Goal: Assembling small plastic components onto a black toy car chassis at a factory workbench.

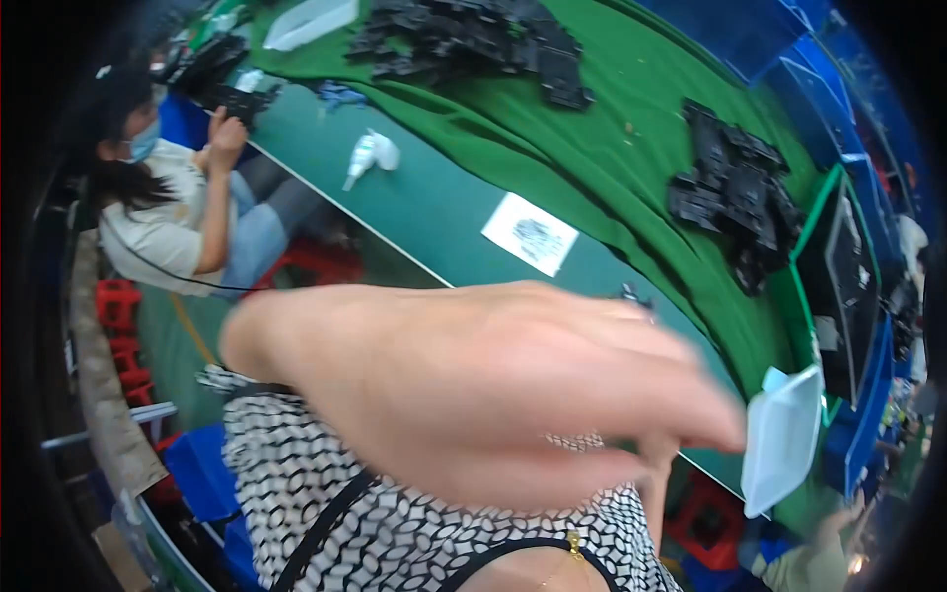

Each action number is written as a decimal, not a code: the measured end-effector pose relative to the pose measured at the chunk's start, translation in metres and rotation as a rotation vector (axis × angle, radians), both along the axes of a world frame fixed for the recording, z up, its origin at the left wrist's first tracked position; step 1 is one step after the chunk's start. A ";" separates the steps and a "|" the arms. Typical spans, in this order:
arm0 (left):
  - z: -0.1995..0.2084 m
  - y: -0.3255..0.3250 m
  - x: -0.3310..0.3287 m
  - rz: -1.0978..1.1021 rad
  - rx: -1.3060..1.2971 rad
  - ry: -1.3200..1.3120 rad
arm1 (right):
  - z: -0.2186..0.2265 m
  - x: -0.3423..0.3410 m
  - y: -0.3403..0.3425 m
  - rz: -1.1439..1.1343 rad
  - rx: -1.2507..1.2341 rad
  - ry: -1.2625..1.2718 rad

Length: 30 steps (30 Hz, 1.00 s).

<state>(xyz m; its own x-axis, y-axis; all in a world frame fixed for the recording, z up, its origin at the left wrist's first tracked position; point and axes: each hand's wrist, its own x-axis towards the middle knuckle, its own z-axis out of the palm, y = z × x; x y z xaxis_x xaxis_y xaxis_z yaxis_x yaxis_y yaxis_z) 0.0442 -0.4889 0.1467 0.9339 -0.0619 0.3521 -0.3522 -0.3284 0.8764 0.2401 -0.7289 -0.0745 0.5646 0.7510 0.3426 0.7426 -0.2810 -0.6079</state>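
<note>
My left hand (493, 385) is large and blurred across the middle of the view, back upward, with fingers reaching right. Its thumb and fingers are apart, and nothing shows between them. Behind it, part of my right forearm (659, 493) rises on the right; the right hand is mostly hidden. Just beyond my left hand, a small dark part (636, 294) lies at the table edge, partly covered. Farther off on the green table (434, 212) is a white sheet (508, 219) with a dark patch of small bits or print.
Black plastic parts are heaped on green cloth at the back (464, 44) and right (735, 187). A white bottle with a nozzle (363, 158) lies at the left. A white tray (784, 444) stands at the right edge. A person (163, 217) sits at the left, handling a black part.
</note>
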 end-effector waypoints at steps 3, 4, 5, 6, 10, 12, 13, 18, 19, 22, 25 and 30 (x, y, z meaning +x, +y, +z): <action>-0.066 0.024 -0.047 0.056 -0.001 0.133 | -0.001 0.001 0.006 0.018 0.013 0.014; -0.083 0.022 -0.064 0.212 -0.068 0.265 | 0.001 0.000 0.007 0.036 0.018 0.050; -0.103 0.017 -0.081 0.440 -0.256 0.389 | 0.002 0.000 0.010 0.059 0.029 0.036; -0.123 0.016 -0.094 0.676 -0.338 0.427 | 0.003 0.000 0.012 0.077 0.036 0.023; -0.196 0.041 -0.124 1.440 -0.421 0.183 | 0.007 -0.001 0.017 0.084 0.008 0.003; -0.211 0.066 -0.119 1.704 0.130 0.135 | 0.005 0.000 0.017 0.069 0.001 0.002; -0.210 0.080 -0.116 1.803 0.529 0.171 | 0.004 0.000 0.017 0.058 -0.005 -0.004; -0.218 0.128 -0.104 2.002 0.911 0.219 | 0.004 -0.004 0.014 0.031 -0.006 0.012; -0.221 0.132 -0.100 1.999 0.911 0.250 | 0.004 -0.005 0.014 0.032 -0.012 0.016; -0.228 0.140 -0.091 1.986 0.924 0.289 | 0.006 -0.005 0.013 0.034 -0.019 0.014; -0.237 0.145 -0.092 1.979 0.926 0.285 | 0.005 -0.006 0.011 0.033 -0.018 0.011; -0.221 0.133 -0.084 1.760 0.690 0.090 | 0.003 -0.004 0.017 0.028 0.011 -0.008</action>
